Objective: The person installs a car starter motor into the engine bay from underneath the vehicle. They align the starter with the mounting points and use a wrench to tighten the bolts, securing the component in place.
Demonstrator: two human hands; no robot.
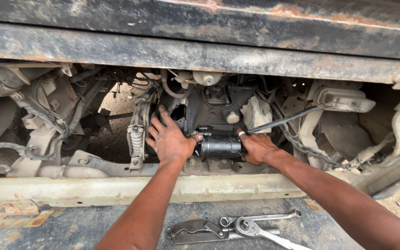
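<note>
Under the vehicle, your left hand (170, 140) and right hand (255, 147) clamped opposite ends of a black cylindrical motor (220, 146); wrenches (251, 226) lay near you.

No packages, labels, signs or screens show anywhere in this view of the vehicle's underside.
</note>
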